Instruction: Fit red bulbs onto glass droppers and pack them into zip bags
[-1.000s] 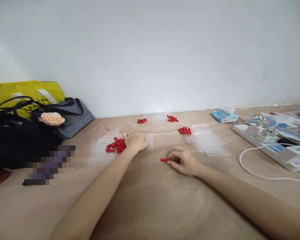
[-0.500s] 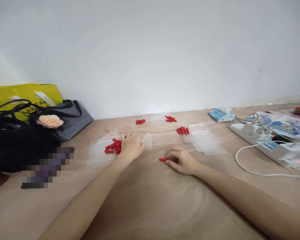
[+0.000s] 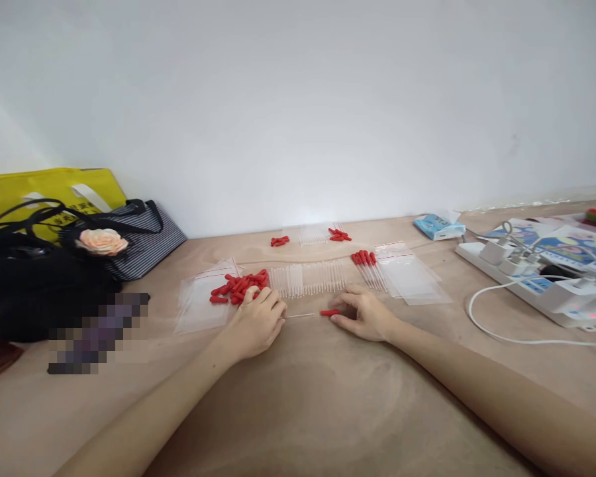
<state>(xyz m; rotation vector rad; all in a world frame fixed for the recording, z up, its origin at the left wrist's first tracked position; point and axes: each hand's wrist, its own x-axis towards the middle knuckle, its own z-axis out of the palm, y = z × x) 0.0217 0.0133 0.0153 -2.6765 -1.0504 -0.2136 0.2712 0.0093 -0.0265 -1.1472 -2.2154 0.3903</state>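
Note:
My left hand [image 3: 258, 321] is closed on a thin clear glass dropper tube [image 3: 300, 315], which points right, toward a red rubber dropper bulb [image 3: 328, 312]. That bulb is pinched between the thumb and fingers of my right hand [image 3: 367, 314]. Tube and bulb lie in line, with a small gap between them. Behind my left hand is a pile of red rubber bulbs [image 3: 238, 286]. A row of clear tubes [image 3: 310, 278] stretches beyond both hands. Several droppers with red bulbs fitted [image 3: 367, 268] lie side by side to the right of the row.
Clear zip bags lie at left [image 3: 198, 308] and right [image 3: 412, 275]. Farther back are more red bulbs [image 3: 340, 234]. A white power strip [image 3: 531, 285] with cables stands at right, near a blue tissue pack [image 3: 438, 227]. Bags [image 3: 144, 238] crowd the left side.
My left hand has drawn back from the row of tubes, bringing one tube toward the bulb. The bulb pile is now more exposed. My right hand has barely moved, still holding the bulb.

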